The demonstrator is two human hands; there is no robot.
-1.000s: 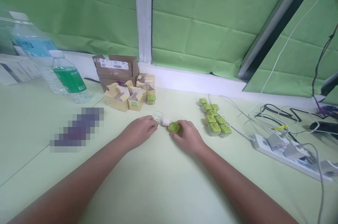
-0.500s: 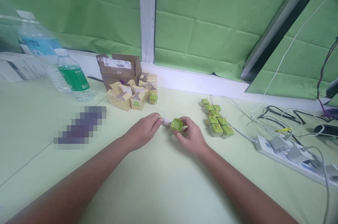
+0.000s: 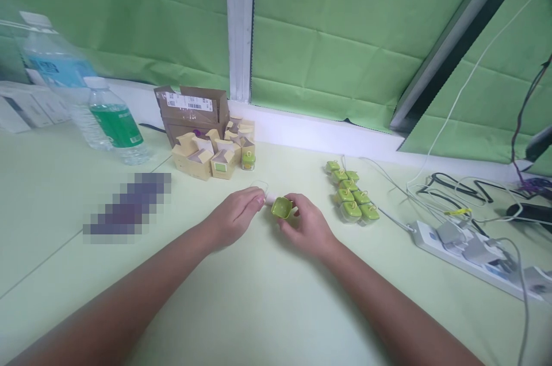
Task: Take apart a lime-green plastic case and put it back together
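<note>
My right hand (image 3: 308, 225) grips a small green square cup-like piece (image 3: 282, 208) by its side, its hollow turned toward me. To the left, the fingers of my left hand (image 3: 236, 216) are pressed together around something I cannot make out. A thin pale loop (image 3: 259, 184) shows just beyond those fingertips. Between the two hands is a small whitish-pink piece (image 3: 270, 199), partly hidden behind the green one; whether either hand touches it is unclear. Several small clear jars with green lids (image 3: 351, 210) stand in a cluster right of my right hand.
Small opened cartons (image 3: 223, 160) and another green-lidded jar (image 3: 248, 161) stand before a brown cardboard box (image 3: 192, 110). Two plastic bottles, one with a green label (image 3: 118, 126), are at the left, near a blurred-out patch. A power strip (image 3: 470, 257) and tangled cables lie at the right.
The green piece has shifted slightly left, closer to my left hand, and turned so that its square hollow shows more. My left hand stays nearly in place with its fingers closed.
</note>
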